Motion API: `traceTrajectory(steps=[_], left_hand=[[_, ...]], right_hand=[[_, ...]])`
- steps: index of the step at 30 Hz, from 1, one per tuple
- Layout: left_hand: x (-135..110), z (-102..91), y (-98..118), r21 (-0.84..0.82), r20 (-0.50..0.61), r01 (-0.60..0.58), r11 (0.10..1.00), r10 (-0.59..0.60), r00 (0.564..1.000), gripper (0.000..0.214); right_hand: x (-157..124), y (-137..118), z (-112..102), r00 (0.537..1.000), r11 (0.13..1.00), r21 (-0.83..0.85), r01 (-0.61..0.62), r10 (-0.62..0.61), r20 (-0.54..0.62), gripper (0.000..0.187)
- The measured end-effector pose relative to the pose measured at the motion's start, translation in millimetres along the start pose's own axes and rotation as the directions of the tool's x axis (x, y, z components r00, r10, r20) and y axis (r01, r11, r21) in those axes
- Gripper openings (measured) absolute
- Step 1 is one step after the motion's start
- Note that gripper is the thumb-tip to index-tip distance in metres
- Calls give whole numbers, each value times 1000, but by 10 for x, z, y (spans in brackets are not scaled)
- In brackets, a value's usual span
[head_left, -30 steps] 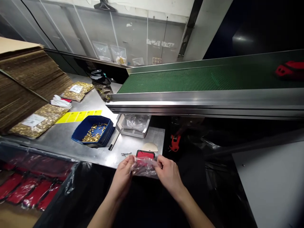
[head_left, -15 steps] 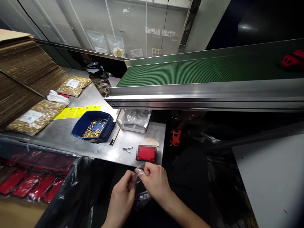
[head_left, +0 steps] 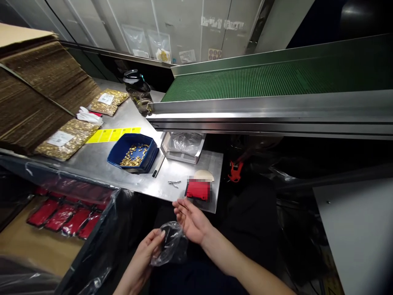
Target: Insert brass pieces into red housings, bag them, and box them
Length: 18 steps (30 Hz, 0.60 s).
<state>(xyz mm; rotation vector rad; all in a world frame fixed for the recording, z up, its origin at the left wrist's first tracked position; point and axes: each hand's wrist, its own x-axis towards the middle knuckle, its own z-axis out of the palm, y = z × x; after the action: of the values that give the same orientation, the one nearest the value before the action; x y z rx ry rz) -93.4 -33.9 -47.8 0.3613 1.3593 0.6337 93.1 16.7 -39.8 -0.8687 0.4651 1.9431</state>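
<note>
My left hand [head_left: 146,250] pinches a crumpled clear plastic bag [head_left: 171,245] low in front of me, below the table edge. My right hand [head_left: 190,217] is open, fingers stretched out, palm up, just short of the metal table's front edge [head_left: 159,194]. A small red block-shaped item [head_left: 198,190] lies on the table corner right beyond its fingertips, next to a pale half-round piece [head_left: 204,175]. A small metal clip [head_left: 173,183] lies to the left of the red item.
A blue tray of small gold parts [head_left: 132,152], bags of gold parts [head_left: 66,138], yellow labels [head_left: 113,134], a metal box with plastic bags [head_left: 183,145] and stacked cardboard [head_left: 33,94] sit on the table. A green conveyor [head_left: 260,80] runs right. A lined carton of red packs [head_left: 61,215] stands lower left.
Both hands held the bag together before; now my right hand has let go and opened toward the red item, while my left hand has dropped lower with the bag.
</note>
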Motion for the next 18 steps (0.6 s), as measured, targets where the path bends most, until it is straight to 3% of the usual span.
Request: traceTrajectory(steps=[3,7,13,18], left_hand=[[47,38,18,-85,-27,-21,996,19,999,49],[87,114,15,-81,-18,-51,995,50,999,51],[88,270,45,-30,-53,-113,993,111,992,51],[67,386,135,85,-106,-218,972,226,968,48]], right_hand=[[124,10,144,995,993,93,79,-73,-61,19],[64,-8,71,978,981,125,146,-124,-169,24],[-400,6,-333,939,984,-43,174,-179,-293,35],[-739,-71,-779,880,937,-221,271,-334,-337,44]])
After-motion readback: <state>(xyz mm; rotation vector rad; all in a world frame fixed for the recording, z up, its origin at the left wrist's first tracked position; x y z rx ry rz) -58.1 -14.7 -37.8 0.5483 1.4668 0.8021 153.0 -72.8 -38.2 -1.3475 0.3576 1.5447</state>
